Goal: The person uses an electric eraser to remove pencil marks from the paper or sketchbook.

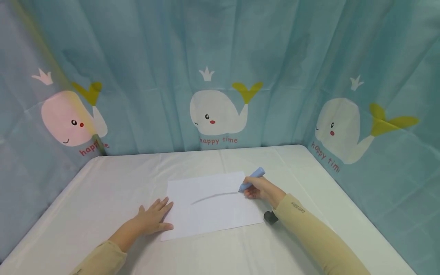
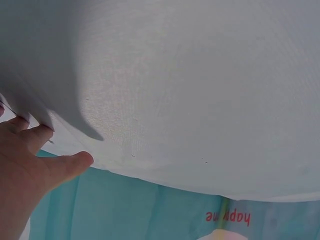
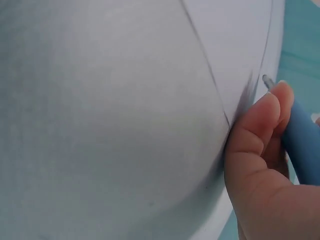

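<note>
The left hand [image 1: 151, 220] lies flat on the white table [image 1: 103, 191], fingers straight and a little apart, and touches the left edge of the paper sheet [image 1: 213, 208]. The sheet is in the middle of the table and has a grey curved line [image 1: 213, 196]. At its right edge, the right hand [image 1: 259, 189] has its fingers curled around a blue marker [image 1: 252, 178], tip on the paper.
</note>
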### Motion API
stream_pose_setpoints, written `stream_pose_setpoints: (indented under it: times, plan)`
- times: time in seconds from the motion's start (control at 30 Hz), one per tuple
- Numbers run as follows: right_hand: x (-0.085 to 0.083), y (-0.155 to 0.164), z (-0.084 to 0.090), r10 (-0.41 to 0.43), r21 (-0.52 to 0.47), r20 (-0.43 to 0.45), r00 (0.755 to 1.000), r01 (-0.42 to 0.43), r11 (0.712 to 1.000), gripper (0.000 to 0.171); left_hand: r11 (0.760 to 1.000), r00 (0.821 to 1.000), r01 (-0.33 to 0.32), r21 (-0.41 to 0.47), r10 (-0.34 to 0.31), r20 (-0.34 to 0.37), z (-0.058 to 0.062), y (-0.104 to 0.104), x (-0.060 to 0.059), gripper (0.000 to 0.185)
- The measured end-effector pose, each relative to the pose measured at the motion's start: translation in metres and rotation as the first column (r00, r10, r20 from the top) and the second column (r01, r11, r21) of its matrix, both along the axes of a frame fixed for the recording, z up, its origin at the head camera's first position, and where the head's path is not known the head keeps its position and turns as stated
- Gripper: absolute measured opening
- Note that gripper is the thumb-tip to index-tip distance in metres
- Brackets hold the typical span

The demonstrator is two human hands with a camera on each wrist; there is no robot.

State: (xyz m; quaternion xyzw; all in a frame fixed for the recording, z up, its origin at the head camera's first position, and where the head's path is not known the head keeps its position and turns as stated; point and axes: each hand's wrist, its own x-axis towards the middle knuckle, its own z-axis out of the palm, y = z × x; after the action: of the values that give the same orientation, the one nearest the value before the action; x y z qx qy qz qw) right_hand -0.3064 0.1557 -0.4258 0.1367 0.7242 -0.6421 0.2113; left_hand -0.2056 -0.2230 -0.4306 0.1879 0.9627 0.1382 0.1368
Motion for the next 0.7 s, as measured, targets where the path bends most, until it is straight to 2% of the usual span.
stream_pose_setpoints:
  times: [0.23,0.7]
  plan:
    - [-0.002,-0.0025,0.0006,-0.015,0.011,-0.016,1.0,0.015,1.0,0.02,1.0,1.0,-0.004,0.001,0.004,0.004,0.0009,-0.0004,-0.0014,0.085]
    - [-0.0028,-0.0049,-0.0005,0.019,0.055,-0.017,1.0,-0.018,0.998,0.018,1.0,1.0,0.004,0.006,-0.004,-0.018,0.0021,-0.0001,0.0005,0.082]
